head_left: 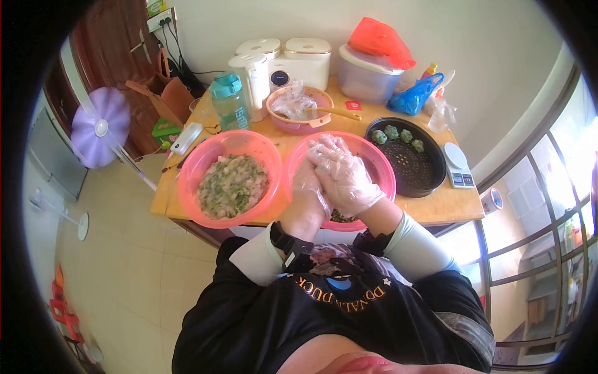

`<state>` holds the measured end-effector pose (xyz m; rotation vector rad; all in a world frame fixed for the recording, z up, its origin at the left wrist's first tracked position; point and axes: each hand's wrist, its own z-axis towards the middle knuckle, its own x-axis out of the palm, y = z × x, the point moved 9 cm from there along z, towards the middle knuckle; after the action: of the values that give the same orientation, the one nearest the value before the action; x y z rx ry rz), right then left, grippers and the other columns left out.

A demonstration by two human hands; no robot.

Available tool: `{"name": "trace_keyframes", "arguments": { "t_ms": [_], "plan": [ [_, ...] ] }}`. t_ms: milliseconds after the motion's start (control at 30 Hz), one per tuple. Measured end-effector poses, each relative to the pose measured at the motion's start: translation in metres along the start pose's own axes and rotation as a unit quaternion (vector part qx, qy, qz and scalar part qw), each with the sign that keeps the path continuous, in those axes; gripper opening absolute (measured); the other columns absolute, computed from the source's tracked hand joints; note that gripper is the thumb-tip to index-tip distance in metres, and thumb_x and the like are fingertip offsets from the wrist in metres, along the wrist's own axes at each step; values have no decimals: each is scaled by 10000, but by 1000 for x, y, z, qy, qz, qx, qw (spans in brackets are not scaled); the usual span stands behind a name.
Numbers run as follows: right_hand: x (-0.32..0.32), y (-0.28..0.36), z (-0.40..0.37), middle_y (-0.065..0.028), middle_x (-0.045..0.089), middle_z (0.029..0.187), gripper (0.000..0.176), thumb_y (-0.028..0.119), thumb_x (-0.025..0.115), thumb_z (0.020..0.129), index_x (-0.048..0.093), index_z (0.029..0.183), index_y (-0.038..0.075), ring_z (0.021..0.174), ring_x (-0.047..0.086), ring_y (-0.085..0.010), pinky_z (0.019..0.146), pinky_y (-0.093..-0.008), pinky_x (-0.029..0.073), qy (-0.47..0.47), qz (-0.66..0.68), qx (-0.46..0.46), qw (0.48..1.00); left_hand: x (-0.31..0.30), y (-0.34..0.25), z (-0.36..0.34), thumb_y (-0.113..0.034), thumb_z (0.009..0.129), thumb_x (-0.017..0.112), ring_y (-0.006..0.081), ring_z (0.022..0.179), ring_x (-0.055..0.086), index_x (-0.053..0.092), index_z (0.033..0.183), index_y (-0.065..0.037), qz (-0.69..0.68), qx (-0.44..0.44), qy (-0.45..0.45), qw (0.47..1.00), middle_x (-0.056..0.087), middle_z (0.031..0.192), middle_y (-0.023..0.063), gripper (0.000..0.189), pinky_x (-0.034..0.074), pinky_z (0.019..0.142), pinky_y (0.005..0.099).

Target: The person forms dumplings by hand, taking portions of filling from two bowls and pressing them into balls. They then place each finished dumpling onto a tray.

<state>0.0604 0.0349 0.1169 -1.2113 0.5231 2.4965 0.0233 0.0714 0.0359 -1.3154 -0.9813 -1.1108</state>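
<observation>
My left hand and my right hand, both in clear plastic gloves, are pressed together palm to palm. They are over a pink basin with a dark mixture partly visible inside. Whatever lies between the palms is hidden. To the left, a second pink basin holds a chopped white and green mixture. On the right is a round black pan with a perforated bottom, and several green-white balls sit along its far side.
Behind the basins stand a pink bowl with a plastic bag and wooden spoon, a teal bottle, a white appliance and a lidded tub. A blue bag and a kitchen scale are at right. A fan stands left.
</observation>
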Motion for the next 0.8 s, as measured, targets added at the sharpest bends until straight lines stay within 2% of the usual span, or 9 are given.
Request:
{"name": "trace_keyframes", "arguments": {
  "t_ms": [33,167,300,400,467,533,633,733,800],
  "plan": [
    [-5,-5,0,-232,624,1295,335,133,606,926,652,1231,3,1325,497,-450,1142,-531,376,-47,22,15,999,9,1,4,-297,1055,437,178,954,675,620,1079,-87,-17,-2,71,997,680,1056,56,279,563,882,331],
    [-8,-22,-6,-234,680,1203,275,21,607,901,706,1157,-1,1263,577,-406,1138,-444,399,-119,124,88,981,-1,7,11,-274,1055,436,181,919,682,616,1051,-90,65,-29,41,997,683,1023,60,258,573,854,332],
    [9,-35,-13,-189,679,1244,269,44,586,954,685,1202,10,1257,594,-321,1102,-366,427,-70,124,117,983,-15,9,14,-249,1047,458,215,943,682,618,1073,-85,52,-35,11,998,680,1003,80,231,572,889,377],
    [18,-42,-9,-124,661,1302,298,75,514,1024,646,1287,28,1258,581,-233,1096,-331,415,-58,262,179,946,-6,7,6,-267,1051,454,213,969,681,617,1103,-81,54,-24,5,998,679,1037,83,253,570,903,379],
    [5,-40,-11,-82,629,1350,334,124,447,1073,602,1358,44,1255,556,-195,1104,-330,397,-131,479,270,825,-4,5,4,-281,1053,453,212,996,680,617,1126,-79,61,-13,-10,998,678,1070,86,270,568,915,380],
    [-8,-46,-14,-115,626,1363,349,154,436,1082,593,1373,40,1289,552,-221,1123,-352,382,-152,471,226,839,3,4,7,-315,1076,428,212,1141,631,562,1323,-61,5,-10,11,1000,640,1224,87,379,536,989,373],
    [-16,-28,-13,-207,586,1400,357,126,486,1020,602,1337,7,1391,488,-344,1182,-436,329,-97,202,103,969,11,-1,-4,-319,1073,435,209,1128,643,578,1290,-75,24,9,9,1000,650,1218,80,356,545,970,364],
    [-10,0,-2,-230,602,1369,361,111,557,945,636,1276,-12,1368,488,-415,1183,-511,339,-30,-13,-12,999,-10,10,-3,-291,1065,443,189,1084,659,608,1213,-96,20,-34,10,999,667,1166,75,295,552,951,353],
    [-1,-8,-6,-226,636,1319,370,136,573,930,642,1261,-13,1327,531,-415,1161,-544,357,-51,-1,-16,999,-25,10,4,-285,1062,449,183,1048,667,617,1170,-105,45,-28,5,999,673,1124,70,269,558,935,349]
  ]
}}
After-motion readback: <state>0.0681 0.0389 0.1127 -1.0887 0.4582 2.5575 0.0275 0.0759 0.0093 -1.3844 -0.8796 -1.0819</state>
